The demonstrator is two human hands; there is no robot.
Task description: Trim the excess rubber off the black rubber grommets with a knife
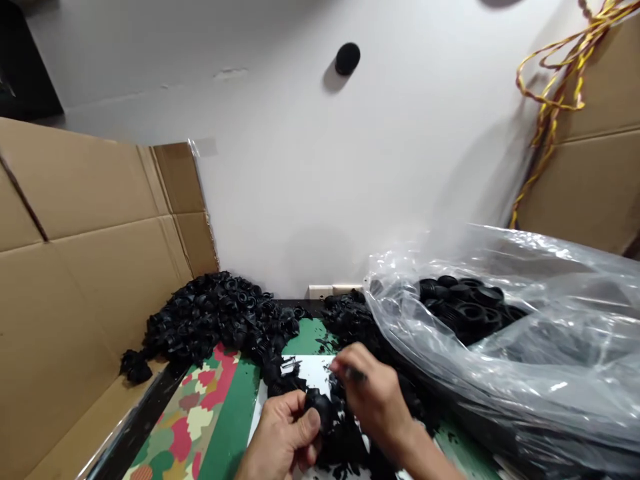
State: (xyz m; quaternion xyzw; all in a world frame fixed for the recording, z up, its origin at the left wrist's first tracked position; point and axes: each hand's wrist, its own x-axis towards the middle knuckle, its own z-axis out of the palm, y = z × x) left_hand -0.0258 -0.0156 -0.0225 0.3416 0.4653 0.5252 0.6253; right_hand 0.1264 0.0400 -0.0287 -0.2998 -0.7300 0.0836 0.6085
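My left hand [283,433] pinches a black rubber part [320,408], rounded in shape, between thumb and fingers at the bottom middle of the head view. Just to its right and slightly higher is my right hand [375,393], with its fingers closed. A small dark thing [356,375] shows in its grip, too unclear to name. Both hands are over a white sheet [313,368] strewn with black rubber scraps [345,443]. More black rubber pieces [283,377] lie on the sheet beyond the left hand.
A large heap of black rubber parts [215,320] lies at the left, against a cardboard box wall [110,267]. To the right, a clear plastic bag [565,373] holds black ringed rubber parts [465,307]. Yellow twisted cord [550,113] hangs above it. Green surface [305,340] shows under the sheet.
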